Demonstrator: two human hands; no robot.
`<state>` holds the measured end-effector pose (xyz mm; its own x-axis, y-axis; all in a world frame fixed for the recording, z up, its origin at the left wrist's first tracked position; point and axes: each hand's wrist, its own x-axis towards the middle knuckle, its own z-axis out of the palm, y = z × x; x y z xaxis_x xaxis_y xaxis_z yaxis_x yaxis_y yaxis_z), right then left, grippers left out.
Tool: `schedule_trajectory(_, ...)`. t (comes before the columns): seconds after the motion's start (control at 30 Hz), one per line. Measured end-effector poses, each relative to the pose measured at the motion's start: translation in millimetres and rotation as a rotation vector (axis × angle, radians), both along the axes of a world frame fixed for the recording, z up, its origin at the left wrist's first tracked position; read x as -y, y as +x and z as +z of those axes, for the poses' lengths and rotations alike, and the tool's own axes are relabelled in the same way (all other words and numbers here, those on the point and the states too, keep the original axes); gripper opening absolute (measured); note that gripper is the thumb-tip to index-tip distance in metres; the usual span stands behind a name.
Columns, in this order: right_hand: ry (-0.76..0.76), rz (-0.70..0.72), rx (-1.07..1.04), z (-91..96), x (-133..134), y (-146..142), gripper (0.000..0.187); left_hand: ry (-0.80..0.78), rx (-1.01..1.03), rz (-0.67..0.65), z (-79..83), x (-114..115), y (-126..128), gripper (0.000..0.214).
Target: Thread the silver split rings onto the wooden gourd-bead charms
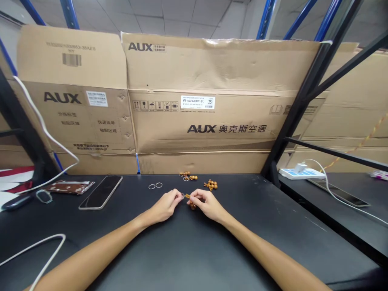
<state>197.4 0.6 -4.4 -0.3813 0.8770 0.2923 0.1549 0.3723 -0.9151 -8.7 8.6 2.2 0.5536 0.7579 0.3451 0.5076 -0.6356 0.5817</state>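
Note:
My left hand (169, 205) pinches a small metal key ring (183, 196) between thumb and forefinger. Close on its right, my right hand (206, 203) is closed on a brown gourd-shaped pendant (192, 205), whose yellowish cord loop (187, 196) points toward the ring. Whether loop and ring touch, I cannot tell. Behind the hands lie gourd pendants with rings (190, 178), and a little bunch of loose gourd pendants (211, 184) sits to their right. Two bare key rings (155, 186) rest on the table beyond my left hand.
A phone (101, 192) and a brown packet (70, 186) lie on the black table (188, 254) at left, near white cables (45, 125). Tall cardboard (200, 68) stands along the back between black metal posts (298, 93). At right is a power strip (303, 173) with a plugged-in charger.

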Motion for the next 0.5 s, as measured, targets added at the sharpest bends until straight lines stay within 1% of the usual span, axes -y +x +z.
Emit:
schedule_trajectory(0.07, -0.012, 0.008, -0.005, -0.1, 0.2, 0.0, 0.029, 0.020, -0.014, -0.005, -0.4, 0.2, 0.1, 0.027)
schedule_trajectory(0.23, -0.043, 0.013, -0.056, -2.9, -1.0, -0.9, 0.029, 0.127, -0.104, -0.009, -2.1, -1.9, 0.2, 0.026)
schedule_trajectory(0.3, -0.051, 0.002, -0.078, -4.2, -1.8, -1.3, 0.029, 0.143, -0.099, -0.018, 1.0, 0.4, 0.8, 0.026)
schedule_trajectory(0.4, -0.044, -0.030, -0.082, -5.2, -3.1, -1.0, 0.030, 0.165, -0.038, -0.037, 10.3, 11.0, 2.0, 0.022)
schedule_trajectory(0.43, -0.039, -0.040, -0.083, -5.2, -3.5, -0.7, 0.030, 0.176, -0.021, -0.066, 13.5, 15.9, 2.5, 0.017)
schedule_trajectory(0.5, -0.035, -0.053, -0.093, -5.0, -4.3, 0.2, 0.031, 0.186, -0.031, -0.171, 18.0, 25.5, 3.9, 0.019)
